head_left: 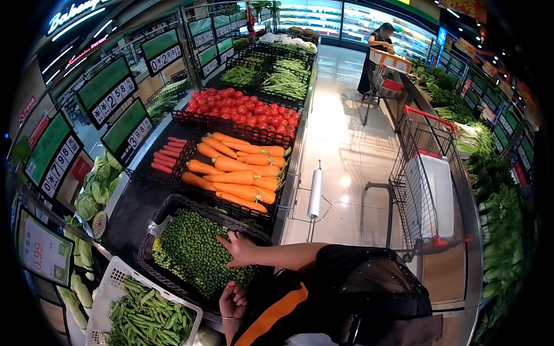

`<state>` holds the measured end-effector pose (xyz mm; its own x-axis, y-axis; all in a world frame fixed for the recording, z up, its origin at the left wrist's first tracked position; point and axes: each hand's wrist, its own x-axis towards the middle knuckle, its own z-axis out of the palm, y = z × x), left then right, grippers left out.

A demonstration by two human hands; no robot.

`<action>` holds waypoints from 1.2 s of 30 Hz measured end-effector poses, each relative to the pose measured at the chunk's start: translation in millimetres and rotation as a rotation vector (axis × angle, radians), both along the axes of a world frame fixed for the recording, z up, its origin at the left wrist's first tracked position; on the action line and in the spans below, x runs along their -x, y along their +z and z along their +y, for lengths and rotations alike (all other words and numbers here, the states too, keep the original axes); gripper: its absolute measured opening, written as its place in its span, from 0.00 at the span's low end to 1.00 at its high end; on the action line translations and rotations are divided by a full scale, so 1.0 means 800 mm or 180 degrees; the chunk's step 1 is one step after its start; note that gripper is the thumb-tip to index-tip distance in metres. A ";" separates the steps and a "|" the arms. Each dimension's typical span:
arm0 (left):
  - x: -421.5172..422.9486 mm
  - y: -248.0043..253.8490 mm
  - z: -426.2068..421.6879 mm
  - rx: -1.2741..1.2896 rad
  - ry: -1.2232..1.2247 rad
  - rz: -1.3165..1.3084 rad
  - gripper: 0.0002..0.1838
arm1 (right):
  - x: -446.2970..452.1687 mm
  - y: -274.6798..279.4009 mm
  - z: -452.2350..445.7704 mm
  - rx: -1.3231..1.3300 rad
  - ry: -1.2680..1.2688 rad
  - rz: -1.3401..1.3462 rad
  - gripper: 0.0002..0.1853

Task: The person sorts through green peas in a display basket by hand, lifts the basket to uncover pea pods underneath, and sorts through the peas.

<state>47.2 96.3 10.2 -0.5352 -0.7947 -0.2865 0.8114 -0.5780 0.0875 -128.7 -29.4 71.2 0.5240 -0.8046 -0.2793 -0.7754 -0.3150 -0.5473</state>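
A dark woven basket (151,266) holds a heap of small green peas (193,245). My right hand (239,251) reaches in from the right and touches the peas, its fingers stretched out and apart. Close to the basket's near side, my left hand (233,301) has its fingers curled inward; whatever may be inside them is hidden. A white plastic crate (118,271) of green pea pods (147,314) stands below the basket, left of my left hand.
Behind the basket lie carrots (236,173), thin red sausage-shaped items (168,154), tomatoes (242,112) and green beans (285,79). A bag roll on a stand (315,193) and a shopping cart (427,184) are rightward. Another person (378,55) stands by a farther cart (385,81).
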 end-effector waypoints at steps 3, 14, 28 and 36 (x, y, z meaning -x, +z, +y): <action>0.001 0.002 -0.001 -0.0007 -0.0026 -0.0081 0.09 | -0.017 -0.031 -0.010 0.0054 -0.0140 -0.0232 0.52; 0.013 0.016 -0.001 0.0248 -0.0278 -0.0597 0.08 | -0.041 0.003 -0.040 0.0615 0.0328 -0.1696 0.35; -0.001 0.029 0.039 0.0671 0.0132 -0.0724 0.09 | -0.049 -0.038 -0.041 -0.0752 0.2319 -0.0894 0.17; 0.015 0.041 0.057 0.0523 0.0865 -0.1100 0.10 | -0.051 -0.044 -0.127 0.0507 0.0364 -0.0307 0.31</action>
<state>35.3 142.1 42.8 -0.1969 -0.9425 -0.2700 0.8385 -0.3045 0.4518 -88.0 -131.2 35.7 0.6325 -0.7684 -0.0976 -0.6761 -0.4862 -0.5536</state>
